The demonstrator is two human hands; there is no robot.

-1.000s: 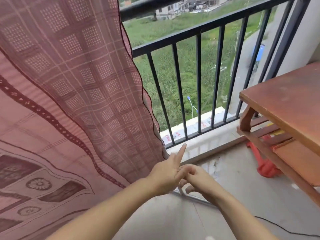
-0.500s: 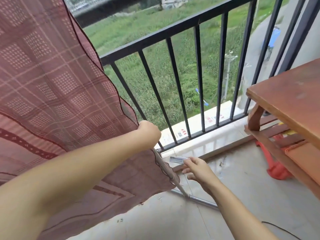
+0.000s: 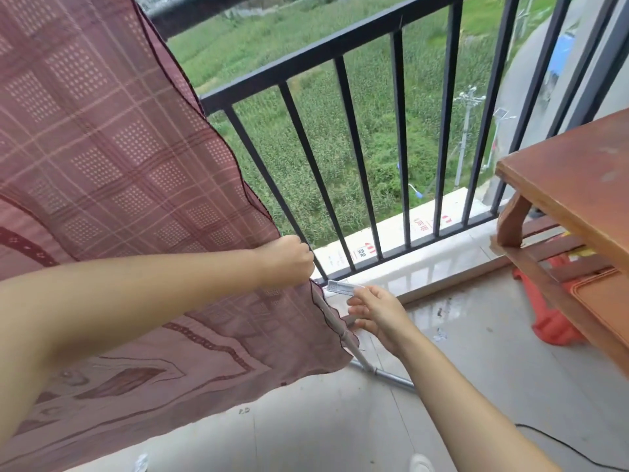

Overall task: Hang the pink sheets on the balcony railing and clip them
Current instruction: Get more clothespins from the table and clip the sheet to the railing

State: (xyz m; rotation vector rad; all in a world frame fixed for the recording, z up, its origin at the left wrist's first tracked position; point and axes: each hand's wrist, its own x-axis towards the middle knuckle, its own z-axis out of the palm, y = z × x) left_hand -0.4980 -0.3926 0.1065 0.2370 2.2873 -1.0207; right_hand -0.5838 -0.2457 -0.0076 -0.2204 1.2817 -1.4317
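The pink sheet [image 3: 112, 172] already hangs from the balcony railing [image 3: 306, 59]; its top goes up out of view at the upper left, so I cannot tell whether any clip holds it up there. Its lower corner trails toward the floor [image 3: 306, 427], draped over a slanted metal pole [image 3: 337, 325] that runs down to the tiles.

The left hand [image 3: 289, 258] is closed in a fist on the sheet's right edge, fingers curled tight around the cloth, just beside one of the black bars. The right hand [image 3: 376, 315] is below it and close by, its thumb and forefinger pinching a small pale clip [image 3: 340, 287], the other fingers loosely spread. The clip is near the gathered edge but not yet on it.

So, as I judge it, the hanging of this sheet is done and the clipping of this lower edge is the step in hand. No other sheets are in view, so what is left beyond this clip I cannot say.

As for containers, I see none holding clips. The wooden table [image 3: 578, 185] on the right has a bare top; an orange-red plastic thing [image 3: 554, 328] sits on the floor under it, its contents hidden.
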